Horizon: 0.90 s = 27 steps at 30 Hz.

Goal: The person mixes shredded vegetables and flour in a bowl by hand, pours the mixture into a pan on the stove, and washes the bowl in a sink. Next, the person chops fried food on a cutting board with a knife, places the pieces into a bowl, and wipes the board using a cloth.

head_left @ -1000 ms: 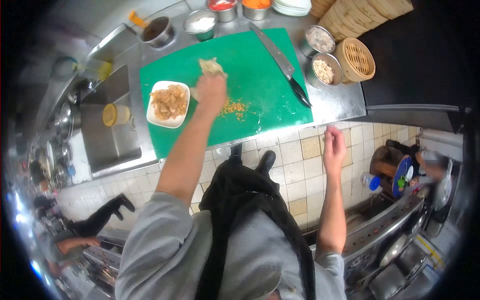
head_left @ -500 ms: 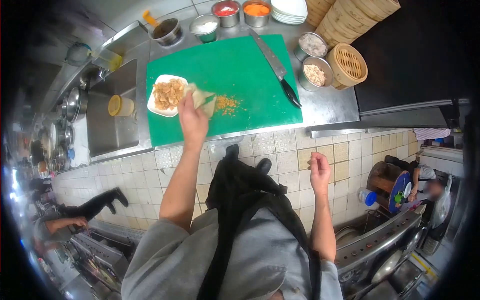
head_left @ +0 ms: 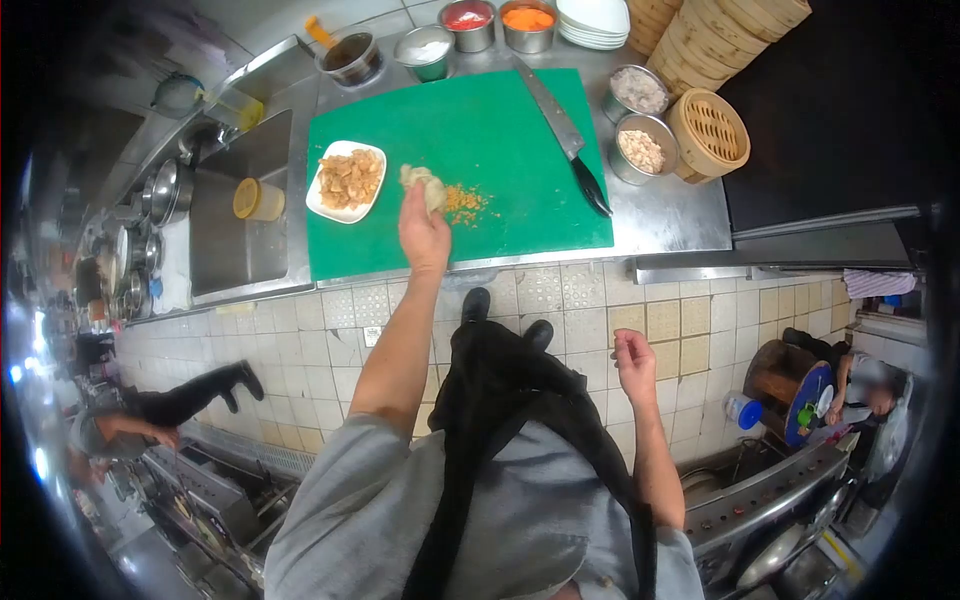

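Note:
On the green cutting board (head_left: 480,120), my left hand (head_left: 425,232) grips a crumpled pale cloth (head_left: 424,186). Orange-brown crumbs (head_left: 466,204) lie just right of the cloth. A white square dish (head_left: 347,213) of chopped light-brown food (head_left: 350,178) sits on the board's left part. The knife (head_left: 552,108) lies at the right, its black handle toward me. My right hand (head_left: 635,362) hangs over the tiled floor, away from the counter, fingers curled in with nothing seen in them.
Metal bowls (head_left: 648,150) and a bamboo steamer (head_left: 712,132) stand right of the board. Behind it are metal containers (head_left: 472,36) and stacked plates (head_left: 592,38). A sink (head_left: 240,235) is at the left. Two other people (head_left: 120,420), (head_left: 868,390) are at the far sides.
My left hand moved with the cloth from the board toward the dish, then back right beside the crumbs. My right hand dropped lower and stays curled. The view has shifted slightly.

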Each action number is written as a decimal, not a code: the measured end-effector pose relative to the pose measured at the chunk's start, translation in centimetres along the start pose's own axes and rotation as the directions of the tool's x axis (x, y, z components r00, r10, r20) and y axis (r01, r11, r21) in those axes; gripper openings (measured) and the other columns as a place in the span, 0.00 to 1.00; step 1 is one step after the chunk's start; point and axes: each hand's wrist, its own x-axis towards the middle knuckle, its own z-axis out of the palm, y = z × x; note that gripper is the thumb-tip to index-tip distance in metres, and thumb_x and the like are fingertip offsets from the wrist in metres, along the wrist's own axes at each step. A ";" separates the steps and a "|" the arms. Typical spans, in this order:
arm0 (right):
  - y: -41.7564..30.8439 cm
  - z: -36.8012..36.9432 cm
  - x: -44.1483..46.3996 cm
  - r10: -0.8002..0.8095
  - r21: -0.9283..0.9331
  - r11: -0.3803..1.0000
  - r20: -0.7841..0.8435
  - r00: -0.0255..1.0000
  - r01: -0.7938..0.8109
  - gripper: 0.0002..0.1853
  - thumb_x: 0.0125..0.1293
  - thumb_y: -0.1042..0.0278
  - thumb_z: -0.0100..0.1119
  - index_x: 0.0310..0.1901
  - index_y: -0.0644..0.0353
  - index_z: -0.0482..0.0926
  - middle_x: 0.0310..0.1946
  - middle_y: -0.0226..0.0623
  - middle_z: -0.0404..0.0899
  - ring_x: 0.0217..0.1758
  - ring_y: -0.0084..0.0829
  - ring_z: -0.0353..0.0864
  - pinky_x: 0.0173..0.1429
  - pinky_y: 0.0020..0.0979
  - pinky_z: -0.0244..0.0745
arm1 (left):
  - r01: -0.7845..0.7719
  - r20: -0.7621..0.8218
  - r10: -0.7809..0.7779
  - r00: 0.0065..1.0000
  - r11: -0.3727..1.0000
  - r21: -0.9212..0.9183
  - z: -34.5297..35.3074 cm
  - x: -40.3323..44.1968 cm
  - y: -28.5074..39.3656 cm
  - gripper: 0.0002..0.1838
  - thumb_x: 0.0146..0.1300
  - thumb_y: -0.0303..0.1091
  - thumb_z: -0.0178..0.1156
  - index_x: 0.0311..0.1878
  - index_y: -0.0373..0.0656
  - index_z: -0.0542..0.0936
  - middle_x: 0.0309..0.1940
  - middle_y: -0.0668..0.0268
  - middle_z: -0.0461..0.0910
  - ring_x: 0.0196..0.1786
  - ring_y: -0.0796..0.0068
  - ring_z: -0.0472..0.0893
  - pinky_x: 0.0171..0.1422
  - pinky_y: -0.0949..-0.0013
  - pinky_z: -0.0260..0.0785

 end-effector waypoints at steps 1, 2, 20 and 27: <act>-0.1 0.5 0.3 0.017 0.000 1.000 0.038 0.999 -0.017 0.07 0.76 0.70 0.58 0.50 0.60 0.81 0.32 0.24 0.79 0.32 0.16 0.77 0.36 0.21 0.73 | 0.002 -0.005 -0.002 1.000 1.000 0.009 -0.2 0.0 0.2 0.30 0.59 0.21 0.56 0.69 0.35 0.73 0.64 0.43 0.76 0.68 0.43 0.75 0.74 0.54 0.66; -0.2 1.0 0.7 0.034 -0.001 0.999 0.077 0.996 -0.034 0.07 0.75 0.73 0.58 0.51 0.61 0.81 0.31 0.25 0.79 0.31 0.17 0.77 0.36 0.22 0.73 | 0.059 0.064 -0.054 0.996 0.995 -0.078 -0.4 0.1 0.4 0.30 0.60 0.20 0.55 0.69 0.35 0.73 0.64 0.43 0.76 0.68 0.44 0.75 0.74 0.55 0.67; -1.4 6.8 1.4 0.201 0.022 0.979 0.125 0.972 -0.205 0.08 0.77 0.71 0.57 0.52 0.62 0.81 0.39 0.30 0.81 0.34 0.20 0.79 0.37 0.25 0.78 | -0.038 0.329 0.116 0.937 0.972 -0.233 0.5 7.0 -0.5 0.24 0.63 0.24 0.50 0.63 0.41 0.78 0.62 0.45 0.79 0.65 0.45 0.78 0.69 0.56 0.72; -3.6 13.1 3.8 0.269 0.300 0.898 0.206 0.941 -0.322 0.12 0.77 0.68 0.56 0.55 0.64 0.79 0.39 0.32 0.81 0.39 0.21 0.80 0.38 0.26 0.80 | -0.027 0.293 0.169 0.941 0.902 -0.431 -1.2 4.0 1.1 0.27 0.61 0.19 0.49 0.65 0.41 0.78 0.64 0.46 0.77 0.67 0.45 0.76 0.74 0.56 0.67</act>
